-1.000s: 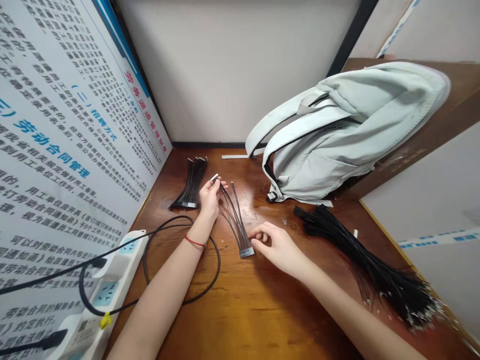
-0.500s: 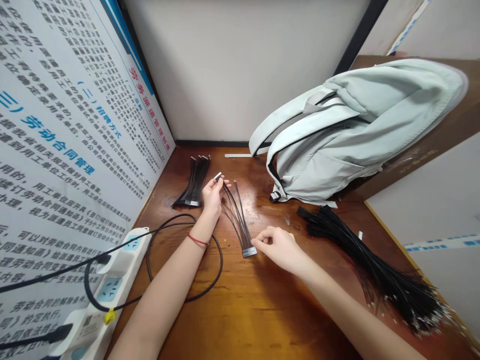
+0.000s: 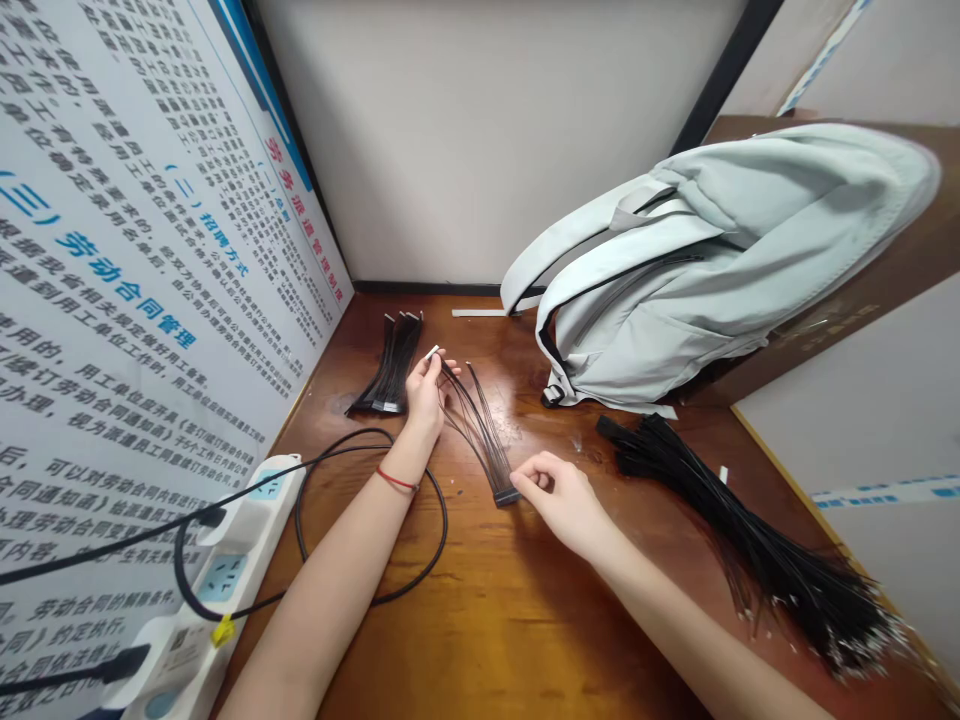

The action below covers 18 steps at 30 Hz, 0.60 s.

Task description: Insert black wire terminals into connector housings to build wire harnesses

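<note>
A wire harness (image 3: 487, 445) of several thin dark wires stretches between my two hands above the brown table. My left hand (image 3: 429, 388) is closed on its far end, where a small white connector (image 3: 433, 352) pokes out past the thumb. At the near end is a wide dark connector (image 3: 507, 497). My right hand (image 3: 551, 492) pinches the wires close beside that connector, thumb against forefinger. A few loose wire ends (image 3: 470, 366) stand free to the right of my left hand.
Finished-looking harnesses (image 3: 394, 365) lie bundled behind my left hand. A large bundle of black wires (image 3: 750, 530) lies at right. A pale backpack (image 3: 675, 270) leans at the back right. A power strip (image 3: 240, 560) and a looped black cable (image 3: 444, 520) are at left.
The wide connector has turned over, from its light face to a dark side, and shifted slightly right with my right hand. My left hand keeps its grip almost unmoved.
</note>
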Tool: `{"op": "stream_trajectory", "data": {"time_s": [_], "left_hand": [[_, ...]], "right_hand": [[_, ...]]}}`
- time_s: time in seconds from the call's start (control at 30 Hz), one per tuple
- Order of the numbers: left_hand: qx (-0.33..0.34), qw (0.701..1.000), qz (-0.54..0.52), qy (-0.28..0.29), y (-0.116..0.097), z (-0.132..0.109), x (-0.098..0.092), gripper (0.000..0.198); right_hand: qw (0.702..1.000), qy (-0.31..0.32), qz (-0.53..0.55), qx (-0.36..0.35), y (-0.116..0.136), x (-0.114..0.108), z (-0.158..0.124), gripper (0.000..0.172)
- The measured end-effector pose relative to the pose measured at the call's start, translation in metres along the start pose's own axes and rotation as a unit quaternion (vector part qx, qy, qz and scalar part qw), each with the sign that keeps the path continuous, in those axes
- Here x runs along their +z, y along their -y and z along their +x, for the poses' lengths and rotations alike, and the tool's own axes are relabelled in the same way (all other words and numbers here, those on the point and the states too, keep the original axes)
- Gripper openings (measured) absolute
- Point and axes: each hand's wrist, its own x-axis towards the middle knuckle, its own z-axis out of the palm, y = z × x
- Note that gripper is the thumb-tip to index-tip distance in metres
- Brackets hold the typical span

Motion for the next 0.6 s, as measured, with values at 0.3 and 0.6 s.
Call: {"op": "stream_trajectory", "data": {"time_s": [0.3,0.6], "left_hand": [[-0.013,1.0,-0.006,0.006,-0.001,0.001,-0.001,0.018],[0.004,0.998,0.053,0.025,0.002,0.0,0.0,0.016]], "right_hand": [[0.992,-0.091,0.076,-0.049,-0.013,0.009,-0.002,0.023],[0.989,-0.128,0.01,-0.07,-0.015,0.008,-0.002,0.019]]}}
